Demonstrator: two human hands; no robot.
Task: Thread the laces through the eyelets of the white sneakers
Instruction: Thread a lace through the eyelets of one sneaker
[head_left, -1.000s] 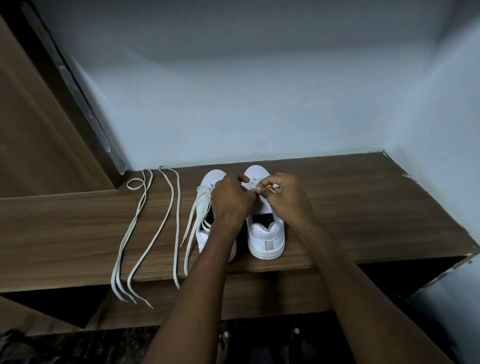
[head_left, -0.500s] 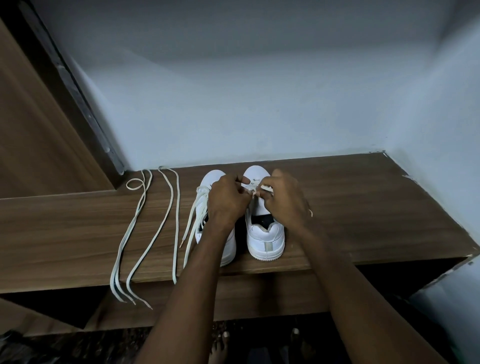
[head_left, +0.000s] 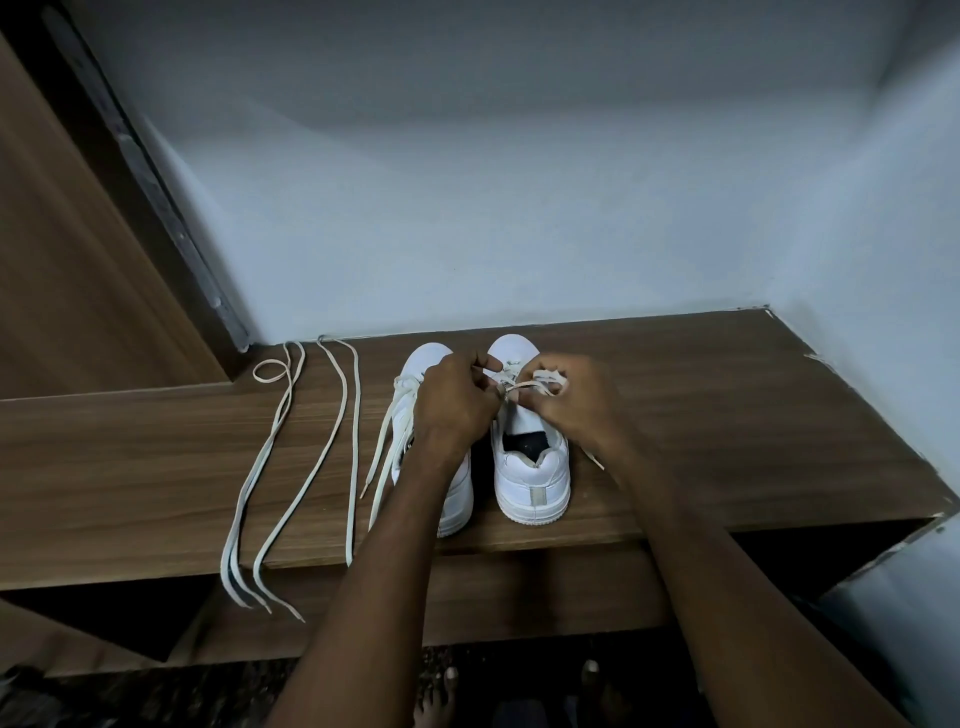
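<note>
Two white sneakers stand side by side on a wooden shelf (head_left: 727, 415), heels toward me. The right sneaker (head_left: 530, 478) has a cream lace (head_left: 543, 382) crossing its eyelets near the toe. My right hand (head_left: 571, 402) pinches that lace, which loops over its fingers. My left hand (head_left: 454, 402) pinches the same lace's other side at the eyelets. It hides much of the left sneaker (head_left: 457, 499), whose own lace ends (head_left: 382, 457) trail off its left side.
Two spare cream laces (head_left: 280, 467) lie stretched out on the shelf left of the shoes, ends hanging over the front edge. A grey wall rises behind, a wooden panel (head_left: 78, 260) at left. My bare toes (head_left: 436, 696) show on the floor below.
My right hand has drawn the lace out to the right and slightly up, so a longer stretch shows over its fingers. My left hand stays at the eyelets.
</note>
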